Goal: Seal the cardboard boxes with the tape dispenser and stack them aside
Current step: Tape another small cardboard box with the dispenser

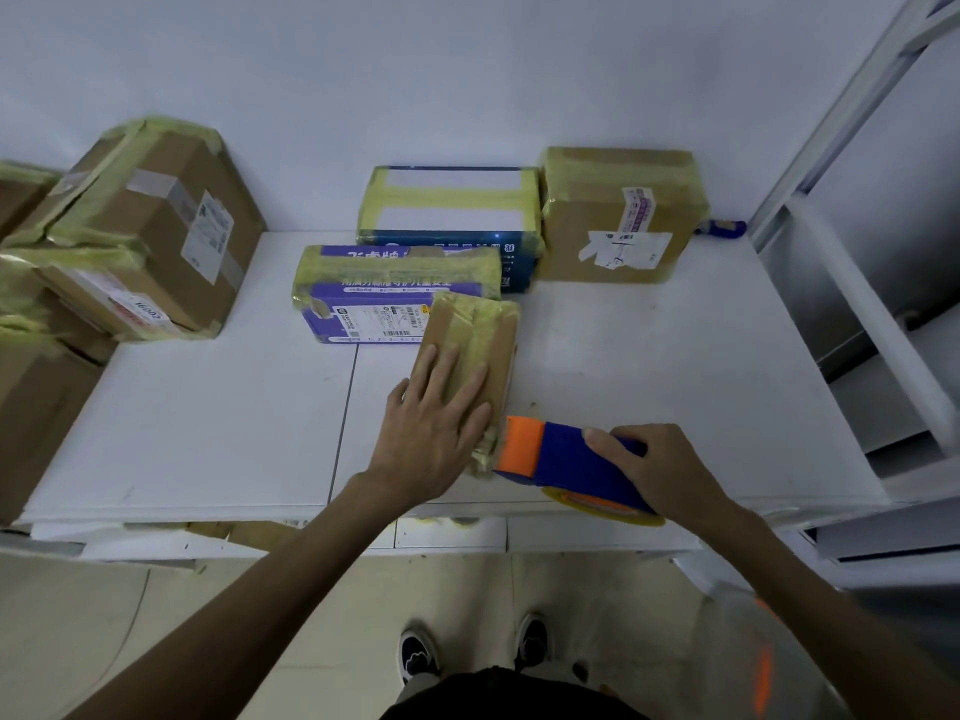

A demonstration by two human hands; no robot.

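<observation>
A small flat cardboard box (480, 335) with yellowish tape along its top lies in the middle of the white table (675, 366). My left hand (434, 415) presses flat on its near end with straight fingers. My right hand (654, 470) grips the blue and orange tape dispenser (561, 454), whose orange front touches the box's near right corner. A yellow tape roll shows under the dispenser at the table's front edge.
A purple taped box (384, 288), a blue and white taped box (447, 210) and a brown taped box (618, 215) stand at the back. A stack of taped cardboard boxes (140, 236) fills the left side. A white metal rack (883, 252) rises at the right.
</observation>
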